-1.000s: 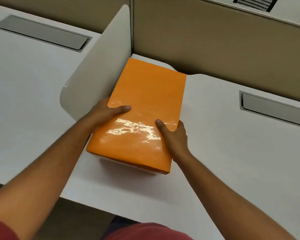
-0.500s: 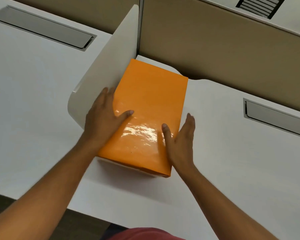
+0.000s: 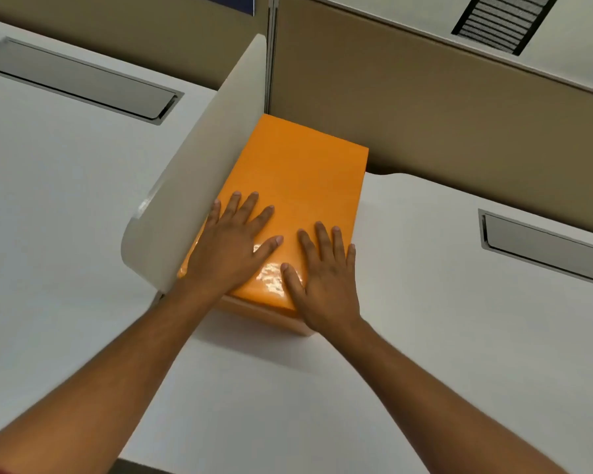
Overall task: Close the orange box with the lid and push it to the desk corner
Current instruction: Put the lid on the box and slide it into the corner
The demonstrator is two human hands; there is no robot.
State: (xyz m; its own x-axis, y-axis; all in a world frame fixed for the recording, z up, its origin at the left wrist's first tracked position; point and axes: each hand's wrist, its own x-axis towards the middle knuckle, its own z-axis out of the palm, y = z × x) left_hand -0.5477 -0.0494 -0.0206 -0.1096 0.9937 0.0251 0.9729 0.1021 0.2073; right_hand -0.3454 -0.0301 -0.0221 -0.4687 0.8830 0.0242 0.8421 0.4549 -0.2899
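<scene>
The orange box [image 3: 298,172] stands on the white desk [image 3: 408,336] with its glossy lid on top. Its far end lies in the corner formed by the white side divider [image 3: 192,186] and the beige back partition [image 3: 425,114]. My left hand [image 3: 233,244] lies flat on the near left part of the lid, fingers spread. My right hand [image 3: 326,275] lies flat on the near right part of the lid, its heel over the front edge. Neither hand grips anything.
A grey cable hatch [image 3: 545,248] is set into the desk at the right. Another cable hatch [image 3: 79,80] sits in the neighbouring desk beyond the divider at the left. The desk's front edge runs near the bottom of the view.
Both hands left the box's sides and now lie flat on top of the lid. The box has slid farther back into the corner.
</scene>
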